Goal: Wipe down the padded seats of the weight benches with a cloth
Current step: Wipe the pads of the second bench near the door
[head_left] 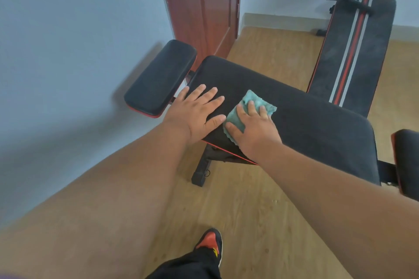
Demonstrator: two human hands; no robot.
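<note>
A black weight bench with red trim runs across the middle, its long padded seat [306, 120] in front of me. My left hand [197, 113] lies flat on the pad's left end, fingers spread, holding nothing. My right hand [254, 127] presses a teal cloth [257, 103] flat against the pad just right of the left hand; the cloth shows beyond the fingertips and under the thumb. A smaller black pad [158, 79] sits at the bench's left end, another [408, 161] at its right end.
A second bench [353, 52] with red and white stripes stands behind at the right, a metal bar and red cords above it. A red-brown door [204, 7] and pale wall lie to the left. The floor is wood. My shoe [209, 241] is below.
</note>
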